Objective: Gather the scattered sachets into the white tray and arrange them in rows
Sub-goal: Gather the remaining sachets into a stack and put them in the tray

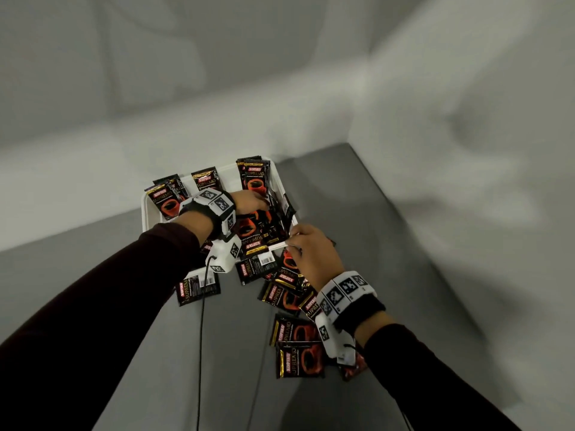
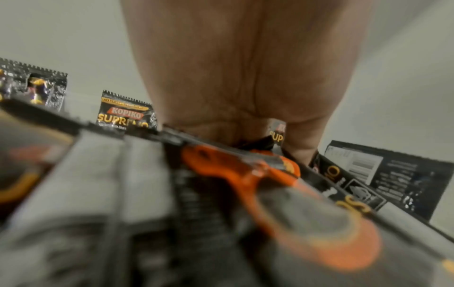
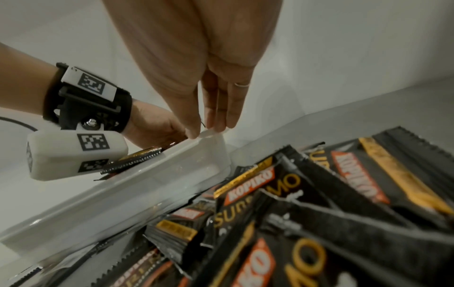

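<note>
You've got a handful of Kopiko Supremo sachets (image 1: 255, 181) in the white tray (image 1: 144, 213) so far: three stand against its far wall, the rest lie jumbled in the middle and lean on its right wall, so no real rows yet. Your left hand (image 1: 249, 202) is down among them; I can't tell whether its fingers grip one. Your right hand (image 1: 311, 253) pinches the tray's near rim at the right corner, thumb against straight fingers (image 3: 216, 108). Plenty is left, I'd say: a loose pile of sachets (image 1: 289, 293) still lies on the grey surface (image 1: 404, 275) just off the tray's near edge, some overlapping.
</note>
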Motion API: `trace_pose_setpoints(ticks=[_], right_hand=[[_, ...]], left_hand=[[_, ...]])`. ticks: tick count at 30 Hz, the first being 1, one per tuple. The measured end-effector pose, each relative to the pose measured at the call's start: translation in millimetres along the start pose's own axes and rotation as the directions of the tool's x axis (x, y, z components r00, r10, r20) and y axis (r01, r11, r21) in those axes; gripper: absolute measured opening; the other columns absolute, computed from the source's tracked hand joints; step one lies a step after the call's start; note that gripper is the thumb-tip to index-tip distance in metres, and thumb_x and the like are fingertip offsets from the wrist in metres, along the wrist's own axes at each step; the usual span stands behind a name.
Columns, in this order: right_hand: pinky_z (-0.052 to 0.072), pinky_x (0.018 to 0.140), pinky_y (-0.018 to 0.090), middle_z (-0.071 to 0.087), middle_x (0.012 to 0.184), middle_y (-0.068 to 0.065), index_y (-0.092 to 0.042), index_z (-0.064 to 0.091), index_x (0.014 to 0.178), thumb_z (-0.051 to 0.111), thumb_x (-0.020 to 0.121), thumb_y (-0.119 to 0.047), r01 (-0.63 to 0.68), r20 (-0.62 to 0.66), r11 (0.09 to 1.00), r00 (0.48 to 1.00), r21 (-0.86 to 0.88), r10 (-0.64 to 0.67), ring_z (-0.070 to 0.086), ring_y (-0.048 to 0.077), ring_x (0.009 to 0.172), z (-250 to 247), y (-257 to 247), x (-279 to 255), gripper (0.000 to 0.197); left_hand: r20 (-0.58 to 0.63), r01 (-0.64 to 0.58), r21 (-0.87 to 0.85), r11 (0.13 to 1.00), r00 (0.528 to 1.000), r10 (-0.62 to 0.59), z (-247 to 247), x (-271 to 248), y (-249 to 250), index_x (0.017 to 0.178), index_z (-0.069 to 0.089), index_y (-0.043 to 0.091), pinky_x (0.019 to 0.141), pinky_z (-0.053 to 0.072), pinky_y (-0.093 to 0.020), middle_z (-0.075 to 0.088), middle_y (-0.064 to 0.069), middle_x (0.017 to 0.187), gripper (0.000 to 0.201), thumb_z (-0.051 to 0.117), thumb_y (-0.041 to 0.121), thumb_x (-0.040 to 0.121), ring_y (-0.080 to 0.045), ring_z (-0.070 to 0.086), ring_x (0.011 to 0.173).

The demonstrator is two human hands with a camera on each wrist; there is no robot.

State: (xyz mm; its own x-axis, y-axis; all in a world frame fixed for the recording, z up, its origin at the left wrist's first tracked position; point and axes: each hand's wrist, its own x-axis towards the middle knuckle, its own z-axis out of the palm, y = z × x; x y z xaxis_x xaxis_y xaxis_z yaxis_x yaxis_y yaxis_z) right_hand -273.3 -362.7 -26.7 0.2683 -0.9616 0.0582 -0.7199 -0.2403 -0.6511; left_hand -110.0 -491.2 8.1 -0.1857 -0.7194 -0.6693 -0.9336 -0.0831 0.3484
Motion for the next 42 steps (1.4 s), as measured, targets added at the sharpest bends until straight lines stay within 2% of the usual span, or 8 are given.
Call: trace_pose_setpoints(ticks=[7,11,14,20,25,31,38,42], right_hand=[[0.046,0.086,0.029,0.062,0.108,-0.001,-0.015,0.068,0.102,0.063,0.085,-0.018,-0.063,-0.078,0.998,0.995,-0.013,0.062,0.055,0.019,0.101,-13.8,3.4,-27.7,0.018],[0.042,0.099,0.037,0.054,0.124,0.005,-0.018,0.06,0.117,0.066,0.083,-0.025,-0.277,0.063,0.959,0.958,-0.063,0.28,0.049,0.025,0.114,-18.0,33.8,-47.4,0.036],[0.033,0.109,0.044,0.041,0.139,0.008,-0.016,0.052,0.128,0.06,0.087,-0.024,-0.28,0.11,0.954,0.95,-0.105,0.291,0.04,0.03,0.126,-14.9,44.7,-39.8,0.043],[0.023,0.113,0.051,0.02,0.155,0.0,-0.026,0.026,0.146,0.043,0.089,0.001,-0.127,0.33,0.937,0.914,-0.324,0.238,0.02,0.032,0.14,-10.1,45.4,-1.0,0.065],[0.034,0.103,0.052,0.042,0.138,0.003,-0.034,0.042,0.134,0.061,0.087,-0.028,0.011,0.382,0.832,0.892,-0.554,0.242,0.036,0.032,0.127,-15.0,39.7,2.6,0.052],[0.033,0.101,0.044,0.059,0.118,0.003,-0.023,0.057,0.112,0.067,0.081,-0.034,-0.067,0.283,0.798,0.914,-0.599,0.289,0.049,0.027,0.115,-31.6,22.7,-2.9,0.034],[0.044,0.089,0.036,0.067,0.1,0.0,-0.017,0.061,0.103,0.065,0.084,-0.021,-0.228,0.018,0.958,0.972,-0.173,0.235,0.061,0.021,0.094,-43.6,1.4,-52.7,0.021],[0.046,0.076,0.026,0.063,0.095,-0.006,-0.019,0.055,0.101,0.071,0.08,-0.019,-0.364,0.039,0.899,0.93,0.244,0.366,0.059,0.007,0.083,-31.0,-16.6,-77.9,0.026]], left_hand=[[-0.265,-0.074,-0.063,0.995,0.963,0.055,-21.3,-36.5,-10.1,0.139,0.039,0.015,0.11,0.028,-0.036,0.042,-0.01,0.143,0.048,0.043,0.034,0.096,-0.027,0.04,0.13],[-0.537,-0.267,-0.147,0.952,0.83,0.15,-6.2,-86.5,-32.5,0.123,0.054,0.018,0.083,0.046,-0.031,0.062,-0.004,0.112,0.031,0.045,0.026,0.094,-0.022,0.059,0.097],[-0.609,-0.401,-0.1,0.911,0.749,0.263,37.7,-127.8,-49.3,0.111,0.061,0.023,0.074,0.039,-0.016,0.06,0.009,0.103,0.022,0.046,0.021,0.094,-0.006,0.055,0.088],[-0.566,-0.337,-0.044,0.94,0.784,0.254,126.0,-168.3,-106.8,0.099,0.07,0.012,0.083,0.049,-0.035,0.064,-0.005,0.099,0.024,0.055,-0.001,0.084,-0.022,0.06,0.089],[-0.564,0.034,-0.069,0.997,0.823,-0.067,152.0,-164.0,-155.6,0.127,0.056,0.016,0.106,0.034,-0.042,0.047,-0.014,0.136,0.044,0.056,0.007,0.084,-0.034,0.043,0.123],[-0.466,0.163,0.041,0.986,0.876,-0.126,164.5,-153.7,-165.2,0.146,0.023,0.032,0.113,0.022,-0.046,0.023,-0.005,0.153,0.057,0.043,0.037,0.093,-0.032,0.022,0.137],[-0.499,0.139,0.095,0.986,0.863,-0.073,188.5,-171.6,-156.5,0.142,0.034,0.034,0.108,0.026,-0.042,0.034,-0.004,0.146,0.051,0.044,0.036,0.092,-0.03,0.032,0.129],[-0.465,0.061,0.137,0.989,0.885,0.01,204.4,-185.5,-151.6,0.133,0.046,0.038,0.102,0.027,-0.038,0.045,0.004,0.138,0.041,0.043,0.033,0.092,-0.022,0.041,0.126]])
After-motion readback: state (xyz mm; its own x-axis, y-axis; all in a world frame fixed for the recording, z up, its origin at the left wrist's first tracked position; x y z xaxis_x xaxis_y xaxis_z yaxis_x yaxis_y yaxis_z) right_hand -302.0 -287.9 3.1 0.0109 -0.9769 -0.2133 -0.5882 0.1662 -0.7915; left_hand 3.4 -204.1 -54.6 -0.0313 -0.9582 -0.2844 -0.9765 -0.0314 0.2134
